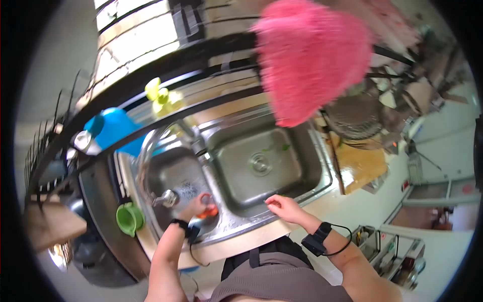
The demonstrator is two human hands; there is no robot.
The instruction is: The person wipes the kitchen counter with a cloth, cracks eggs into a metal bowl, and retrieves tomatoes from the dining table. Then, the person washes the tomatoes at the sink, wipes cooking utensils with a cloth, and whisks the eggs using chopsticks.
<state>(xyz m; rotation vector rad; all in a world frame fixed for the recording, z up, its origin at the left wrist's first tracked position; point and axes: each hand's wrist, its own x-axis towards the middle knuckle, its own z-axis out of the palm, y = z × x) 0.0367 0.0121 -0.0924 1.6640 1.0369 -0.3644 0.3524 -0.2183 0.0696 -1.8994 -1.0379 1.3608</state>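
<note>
My left hand (pixel 193 207) reaches down into the smaller left sink basin (pixel 176 163). Its fingers close around a glossy red-orange object (pixel 208 212) with a loop-like part; blur hides its exact kind. Over the front rim of the larger right basin (pixel 241 183) is my right hand (pixel 285 208), fingers curled together, with nothing visible in them. A few green scraps (pixel 286 147) lie in that basin near the drain (pixel 260 163). The curved faucet (pixel 146 161) arches over the left basin.
A pink fluffy cloth (pixel 312 60) hangs from a black rack (pixel 221 106) across the view above the sink. A green cup (pixel 129 219) stands left of the sink, a blue basin (pixel 114 130) behind it. Right are a wooden board (pixel 359 166) and a glass lid (pixel 354 118).
</note>
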